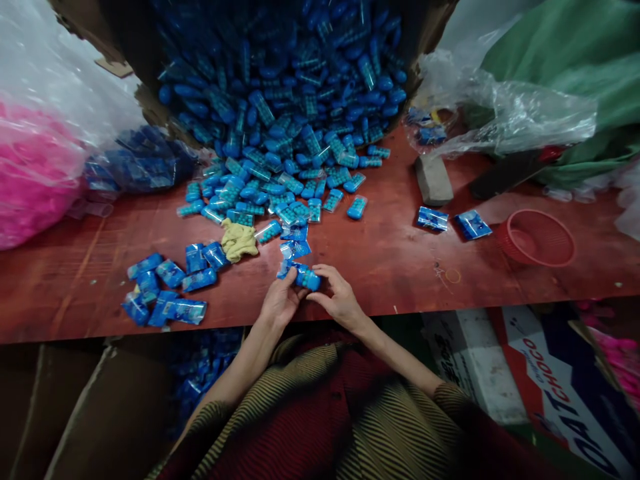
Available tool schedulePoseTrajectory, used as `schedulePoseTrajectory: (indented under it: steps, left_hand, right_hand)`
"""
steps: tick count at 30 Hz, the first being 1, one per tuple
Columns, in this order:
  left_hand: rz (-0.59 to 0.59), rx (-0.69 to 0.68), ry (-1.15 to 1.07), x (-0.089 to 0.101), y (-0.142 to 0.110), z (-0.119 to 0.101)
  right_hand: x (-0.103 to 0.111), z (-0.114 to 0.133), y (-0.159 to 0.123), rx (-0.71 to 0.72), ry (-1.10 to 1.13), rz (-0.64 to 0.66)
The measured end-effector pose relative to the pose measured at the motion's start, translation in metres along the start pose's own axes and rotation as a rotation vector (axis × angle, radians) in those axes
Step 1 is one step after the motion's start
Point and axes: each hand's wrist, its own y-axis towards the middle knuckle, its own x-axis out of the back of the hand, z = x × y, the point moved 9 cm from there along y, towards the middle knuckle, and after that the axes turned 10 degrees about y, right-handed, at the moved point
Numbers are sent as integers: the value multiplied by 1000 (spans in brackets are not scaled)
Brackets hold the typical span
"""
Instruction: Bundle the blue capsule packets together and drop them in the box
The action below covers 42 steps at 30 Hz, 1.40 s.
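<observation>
A small clear bottle [310, 279] with a blue cap and blue pellets inside is held between my hands over the near edge of the table. My left hand [281, 302] pinches its left end together with a blue printed wrapper [284, 269]. Thumb and fingers of my right hand [342, 299] close around the capped end. Just beyond my hands lie flat blue wrappers [295, 249] in a short row. To the left, several wrapped blue packs [173, 273] lie loosely grouped. A crumpled yellow cloth [239, 240] sits beside the wrappers.
Bare bottles [290, 147] spill from a large carton [430, 27] at the back. On the right are a grey block [434, 181], two blue packs [473, 225] and a red basket [536, 239]. A bag of pink pieces [35, 173] stands left; boxes [555, 393] lie below the table.
</observation>
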Motion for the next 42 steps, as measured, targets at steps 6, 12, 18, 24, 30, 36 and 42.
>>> schedulePoseTrajectory:
  steps: [6,12,18,24,30,36,42]
  left_hand:
    - [113,117,-10,-11,-3,3]
    - [358,69,67,-19,-3,-9]
    - [541,61,143,-26,-11,-11]
    - [705,121,178,-42,-24,-2]
    - [730,133,197,-44,-28,7]
    - [666,133,171,-43,-29,11]
    - [589,70,93,-45,-30,13]
  right_hand:
    - [-3,-20,2,-277,398,11]
    - [-1,11,3,-49,145,81]
    - [4,15,10,-54,126,148]
    - [-19,11,3,-215,371,416]
    - [-19,11,4,-290,432,437]
    - [-16,8,7,-286,456,419]
    - [-13,6,8,-267,433,385]
